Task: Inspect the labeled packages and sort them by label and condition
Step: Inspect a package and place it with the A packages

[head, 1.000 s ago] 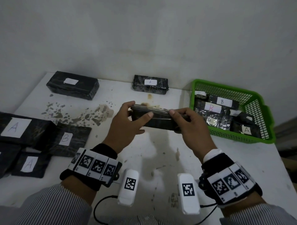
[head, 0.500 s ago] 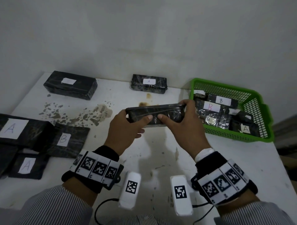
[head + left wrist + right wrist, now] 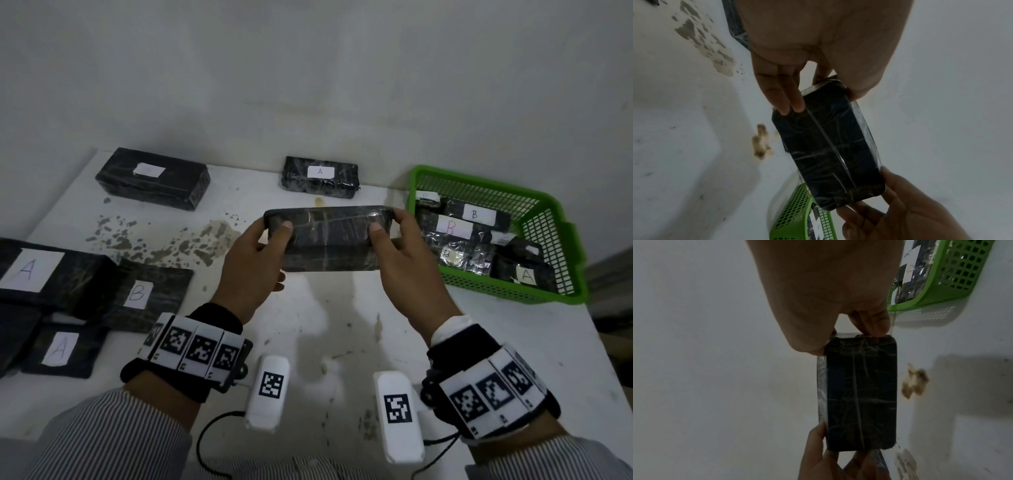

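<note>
A black plastic-wrapped package (image 3: 329,238) is held up above the table's middle, long side level, with no label showing on the faces in view. My left hand (image 3: 260,253) grips its left end, thumb on the near face. My right hand (image 3: 397,253) grips its right end the same way. In the left wrist view the package (image 3: 828,142) runs between my left fingers (image 3: 785,100) and the other hand. The right wrist view shows the package (image 3: 859,392) pinched at its top end by my right fingers (image 3: 873,324).
A green basket (image 3: 561,240) at the right holds several black packages labeled A and B. A package labeled A (image 3: 320,178) and a larger one (image 3: 152,178) lie by the far wall. Packages labeled A and B (image 3: 137,294) lie at the left. The white table (image 3: 325,325) is stained.
The package has been turned and lifted, from a tilted slant to level with a broad face toward me. My hands slid outward to its two ends.
</note>
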Available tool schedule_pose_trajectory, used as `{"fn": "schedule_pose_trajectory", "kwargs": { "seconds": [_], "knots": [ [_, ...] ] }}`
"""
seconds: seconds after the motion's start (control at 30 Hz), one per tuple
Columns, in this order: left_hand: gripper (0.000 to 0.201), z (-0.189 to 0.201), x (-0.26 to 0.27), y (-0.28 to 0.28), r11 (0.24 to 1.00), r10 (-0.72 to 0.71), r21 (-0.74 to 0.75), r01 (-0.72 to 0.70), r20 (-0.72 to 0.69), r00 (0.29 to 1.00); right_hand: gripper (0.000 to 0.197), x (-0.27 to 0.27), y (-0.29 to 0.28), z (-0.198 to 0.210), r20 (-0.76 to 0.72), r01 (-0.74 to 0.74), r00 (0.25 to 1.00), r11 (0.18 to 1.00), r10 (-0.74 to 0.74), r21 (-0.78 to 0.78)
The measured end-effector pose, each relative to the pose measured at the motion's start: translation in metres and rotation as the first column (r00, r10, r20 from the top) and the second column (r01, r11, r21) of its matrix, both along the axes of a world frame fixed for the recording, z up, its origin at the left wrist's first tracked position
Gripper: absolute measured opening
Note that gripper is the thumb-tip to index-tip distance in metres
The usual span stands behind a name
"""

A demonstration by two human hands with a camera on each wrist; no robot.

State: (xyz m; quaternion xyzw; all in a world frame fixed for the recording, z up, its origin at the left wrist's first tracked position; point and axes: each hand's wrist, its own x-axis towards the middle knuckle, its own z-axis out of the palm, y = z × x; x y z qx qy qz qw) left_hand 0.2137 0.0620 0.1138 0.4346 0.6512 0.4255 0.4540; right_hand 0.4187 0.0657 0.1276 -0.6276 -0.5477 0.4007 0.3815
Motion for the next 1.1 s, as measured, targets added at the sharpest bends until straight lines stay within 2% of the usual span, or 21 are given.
{"fn": "schedule_pose_trajectory", "kwargs": {
  "seconds": [0.07, 0.17, 0.2, 0.23, 0.33, 0.4, 0.47, 0.5, 0.57, 0.67, 0.77, 0.83, 0.97, 1.1],
  "knots": [
    [0.023, 0.001, 0.0, -0.001, 0.999, -0.023, 0.04, 0.025, -0.05, 0.998, 0.016, 0.001, 0.0, 0.0, -0.022, 0.028, 0.999, 1.0, -0.028, -0.014],
    [0.056, -0.002, 0.004, -0.002, 0.988, -0.072, 0.108, 0.108, -0.29, 0.954, 0.022, -0.003, 0.0, -0.007, -0.069, 0.093, 0.993, 0.995, -0.096, -0.043],
    [0.064, -0.003, 0.006, -0.004, 0.979, -0.085, 0.152, 0.133, -0.285, 0.955, 0.029, -0.005, -0.001, -0.011, -0.064, 0.103, 0.992, 0.994, -0.106, -0.042],
    [0.067, -0.003, 0.009, -0.005, 0.97, -0.098, 0.199, 0.143, -0.221, 0.97, 0.037, -0.007, -0.004, -0.009, -0.064, 0.106, 0.992, 0.993, -0.108, -0.047],
    [0.057, -0.005, 0.012, -0.002, 0.964, -0.068, 0.252, 0.087, -0.082, 0.994, 0.055, -0.008, -0.009, -0.006, -0.042, 0.077, 0.996, 0.997, -0.078, -0.012],
    [0.043, -0.003, 0.014, -0.002, 0.973, -0.042, 0.227, 0.049, -0.037, 0.998, 0.065, -0.008, -0.009, -0.004, 0.033, 0.049, 0.998, 0.999, -0.05, 0.005],
    [0.042, -0.003, 0.018, -0.004, 0.984, -0.041, 0.174, 0.042, -0.009, 0.999, 0.074, -0.008, -0.009, -0.001, 0.085, 0.063, 0.994, 0.998, -0.064, 0.021],
    [0.042, -0.002, 0.021, -0.007, 0.989, -0.041, 0.145, 0.043, -0.011, 0.999, 0.076, -0.009, -0.008, -0.001, 0.064, 0.064, 0.996, 0.996, -0.068, 0.054],
    [0.043, -0.002, 0.024, -0.01, 0.994, -0.028, 0.107, 0.03, -0.025, 0.999, 0.072, -0.01, -0.005, -0.003, 0.017, 0.058, 0.998, 0.996, -0.059, 0.073],
    [0.038, -0.002, 0.024, -0.011, 0.996, -0.018, 0.087, 0.023, -0.057, 0.998, 0.056, -0.009, -0.004, -0.005, -0.031, 0.066, 0.997, 0.997, -0.065, 0.051],
    [0.033, -0.002, 0.023, -0.011, 0.997, -0.034, 0.064, 0.035, -0.017, 0.999, 0.042, -0.01, -0.006, -0.002, -0.104, 0.098, 0.99, 0.995, -0.097, 0.005],
    [0.037, -0.006, 0.023, -0.01, 0.997, -0.047, 0.054, 0.046, 0.013, 0.999, 0.042, -0.011, -0.005, -0.002, -0.096, 0.115, 0.989, 0.993, -0.115, -0.005],
    [0.042, -0.013, 0.025, -0.01, 0.995, -0.029, 0.094, 0.033, -0.045, 0.999, 0.049, -0.013, -0.004, -0.002, -0.116, 0.121, 0.985, 0.992, -0.124, -0.031],
    [0.029, -0.01, 0.024, -0.01, 0.996, -0.055, 0.067, 0.055, -0.001, 0.998, 0.049, -0.012, -0.005, -0.005, -0.091, 0.124, 0.988, 0.992, -0.126, -0.025]
  ]
}}
